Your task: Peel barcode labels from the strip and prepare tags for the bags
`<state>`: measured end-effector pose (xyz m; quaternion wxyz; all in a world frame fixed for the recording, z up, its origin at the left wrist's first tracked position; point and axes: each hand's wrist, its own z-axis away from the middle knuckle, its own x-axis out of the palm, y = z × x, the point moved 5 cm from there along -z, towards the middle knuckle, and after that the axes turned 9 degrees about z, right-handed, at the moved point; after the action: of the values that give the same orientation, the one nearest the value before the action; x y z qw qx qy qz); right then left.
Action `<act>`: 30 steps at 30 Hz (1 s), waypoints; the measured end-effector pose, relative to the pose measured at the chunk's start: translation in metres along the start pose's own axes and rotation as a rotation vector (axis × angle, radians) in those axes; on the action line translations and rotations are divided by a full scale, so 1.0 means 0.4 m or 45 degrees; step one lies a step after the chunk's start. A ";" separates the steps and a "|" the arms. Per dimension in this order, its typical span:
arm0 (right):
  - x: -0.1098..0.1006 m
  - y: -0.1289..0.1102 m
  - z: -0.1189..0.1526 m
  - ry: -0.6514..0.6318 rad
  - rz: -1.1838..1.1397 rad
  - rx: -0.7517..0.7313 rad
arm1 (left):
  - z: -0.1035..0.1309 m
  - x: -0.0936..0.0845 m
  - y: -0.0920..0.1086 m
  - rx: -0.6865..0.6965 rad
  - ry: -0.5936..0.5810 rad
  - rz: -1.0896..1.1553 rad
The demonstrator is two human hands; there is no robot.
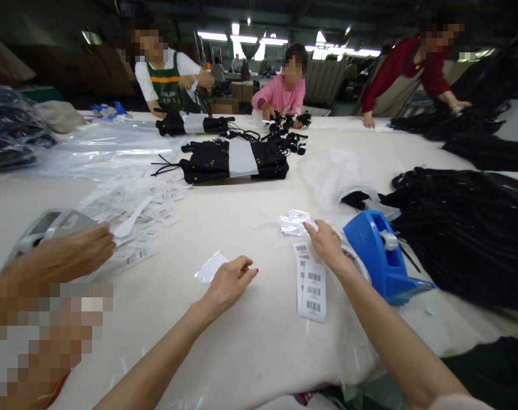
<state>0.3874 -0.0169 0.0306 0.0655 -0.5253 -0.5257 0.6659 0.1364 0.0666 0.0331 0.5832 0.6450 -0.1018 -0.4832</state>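
Note:
My left hand (231, 279) is over the table at centre, fingers loosely bent and apart, with nothing seen between them. Beside its wrist side lies a white tag in a clear plastic sleeve (212, 266). My right hand (327, 242) has its thumb and fingertips at the edge of a small pile of clear plastic packets (294, 222), pinching the edge. Just below that hand, strips of white barcode labels (313, 287) lie on the table. A blue tape dispenser (376, 256) stands right of my right wrist, partly behind it a label roll (356, 259).
A neighbour's hand (83, 247) holds a white tag at left, near scattered barcode tags (143, 233). Banded black garments (259, 159) lie ahead, and a black garment pile (468, 228) at right. Clear plastic bags (101, 151) are at back left. Several people work across the table.

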 end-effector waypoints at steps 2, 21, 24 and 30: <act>-0.007 -0.012 0.011 0.031 0.341 -0.205 | -0.025 0.009 0.013 0.051 0.043 -0.183; -0.173 -0.104 0.029 -0.400 0.541 -0.645 | -0.077 0.125 -0.004 0.720 0.362 -0.574; -0.352 -0.054 0.047 0.002 0.324 -0.520 | -0.103 0.130 -0.025 0.795 0.381 -0.551; -0.760 0.242 0.158 1.141 0.016 0.041 | -0.131 0.130 -0.041 0.925 0.361 -0.606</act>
<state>0.5175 -0.2936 0.1412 0.2910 -0.7640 -0.4318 0.3811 0.1949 0.0696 -0.0146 0.2001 0.8729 -0.0326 -0.4438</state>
